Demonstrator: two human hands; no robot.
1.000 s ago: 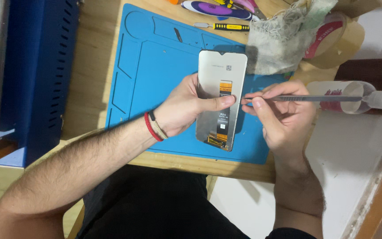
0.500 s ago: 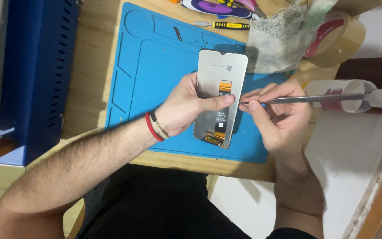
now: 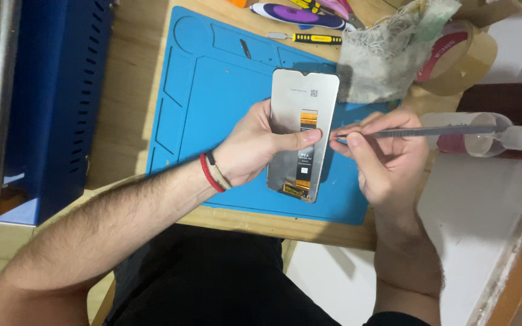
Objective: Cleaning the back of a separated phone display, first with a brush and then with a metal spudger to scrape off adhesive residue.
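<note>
My left hand (image 3: 255, 148) holds a phone screen panel (image 3: 300, 99) face down above the blue work mat (image 3: 212, 102), thumb pressed across its silver back by the flex cable. A red and beige band sits on that wrist. My right hand (image 3: 388, 160) grips thin metal tweezers (image 3: 430, 130), and their tip touches the panel's right edge close to my left thumb.
A blue metal machine (image 3: 55, 102) stands at the left on the wooden table (image 3: 122, 121). At the back lie a yellow-handled screwdriver (image 3: 312, 38), a purple tool (image 3: 300, 15), a crumpled cloth (image 3: 388, 54) and tape rolls (image 3: 454, 57). A clear plastic bottle (image 3: 478, 136) lies at right.
My right hand has shifted slightly, keeping the tweezers' tip at the panel's right edge. The left hand and panel stay nearly still.
</note>
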